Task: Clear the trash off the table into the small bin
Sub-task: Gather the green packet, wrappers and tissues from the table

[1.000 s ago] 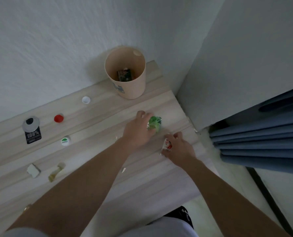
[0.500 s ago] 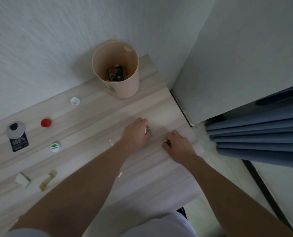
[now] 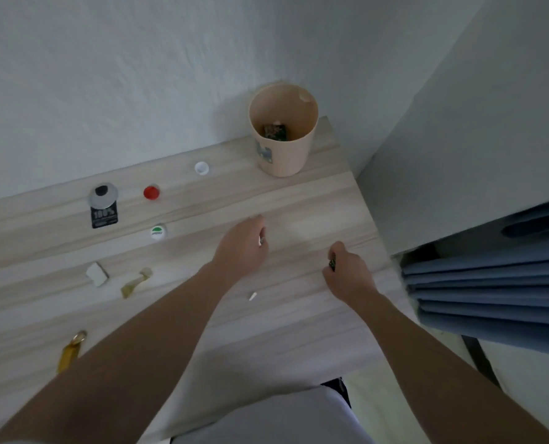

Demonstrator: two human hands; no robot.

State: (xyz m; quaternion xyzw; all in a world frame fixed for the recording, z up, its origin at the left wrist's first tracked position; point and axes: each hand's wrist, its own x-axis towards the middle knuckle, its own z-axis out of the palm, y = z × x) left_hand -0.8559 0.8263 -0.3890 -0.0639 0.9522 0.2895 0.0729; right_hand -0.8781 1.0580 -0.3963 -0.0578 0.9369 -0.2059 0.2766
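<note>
The small beige bin (image 3: 282, 155) stands at the table's far right corner with a dark wrapper (image 3: 274, 132) at its bottom. My left hand (image 3: 242, 246) is fisted over the table's middle, a crumpled wrapper hidden inside except for a pale sliver (image 3: 260, 241). My right hand (image 3: 347, 272) is fisted near the right edge around another small wrapper, a dark bit (image 3: 332, 262) showing. Loose trash lies to the left: a white cap (image 3: 201, 168), a red cap (image 3: 151, 192), a green-and-white cap (image 3: 158, 232), a black-and-silver packet (image 3: 104, 205).
More scraps lie on the wooden table (image 3: 315, 219): a white chunk (image 3: 97, 274), a yellowish wrapper (image 3: 136, 282), a gold piece (image 3: 71, 350), a tiny white bit (image 3: 252, 296). White walls stand behind and to the right. Blue fabric (image 3: 491, 283) hangs past the right edge.
Both hands closed fully around the wrappers they were grasping, so the green and red-white wrappers are now nearly hidden. The view shifted, revealing more of the table's left side.
</note>
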